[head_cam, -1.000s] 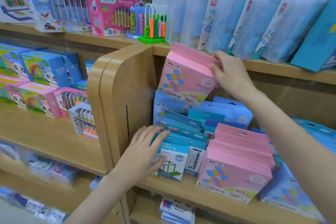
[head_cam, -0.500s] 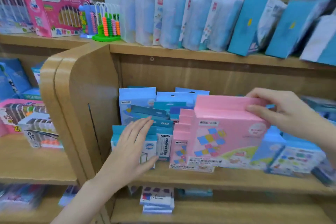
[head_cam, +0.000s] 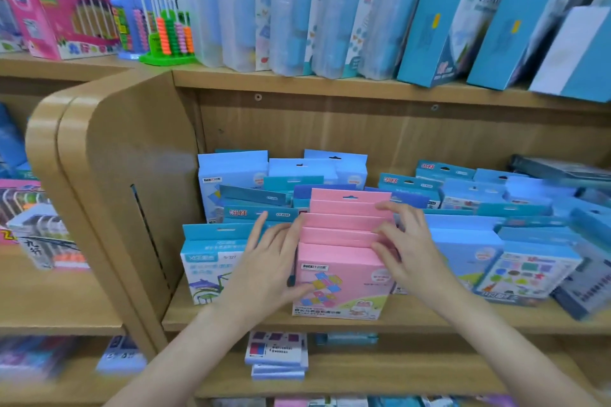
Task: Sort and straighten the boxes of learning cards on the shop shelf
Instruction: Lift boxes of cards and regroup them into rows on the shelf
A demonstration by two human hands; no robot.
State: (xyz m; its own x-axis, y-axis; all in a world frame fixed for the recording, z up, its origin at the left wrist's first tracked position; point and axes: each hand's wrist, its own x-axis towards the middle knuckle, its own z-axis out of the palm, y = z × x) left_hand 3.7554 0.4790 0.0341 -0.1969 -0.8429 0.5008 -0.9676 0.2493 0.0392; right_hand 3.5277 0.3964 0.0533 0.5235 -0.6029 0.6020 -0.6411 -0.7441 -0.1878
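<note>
Several pink card boxes (head_cam: 340,277) stand one behind another in a row at the middle of the wooden shelf (head_cam: 429,319). My left hand (head_cam: 267,261) presses flat against the left side of the row, fingers straight. My right hand (head_cam: 408,248) touches the right edges of the pink boxes with spread fingers. Teal card boxes (head_cam: 208,261) stand to the left of the row, partly hidden by my left hand. Light blue card boxes (head_cam: 463,241) fill the shelf to the right, some leaning. More blue boxes (head_cam: 231,175) stand behind.
A rounded wooden divider panel (head_cam: 109,175) closes the shelf on the left. The shelf above carries translucent cases (head_cam: 287,20), tilted blue boxes (head_cam: 446,26) and a bead abacus (head_cam: 168,36). Flat boxes (head_cam: 276,352) are stacked on the shelf below.
My right hand carried a pink box down from the upper left and set it in the pink row. My left hand moved off the teal boxes to the row's left side.
</note>
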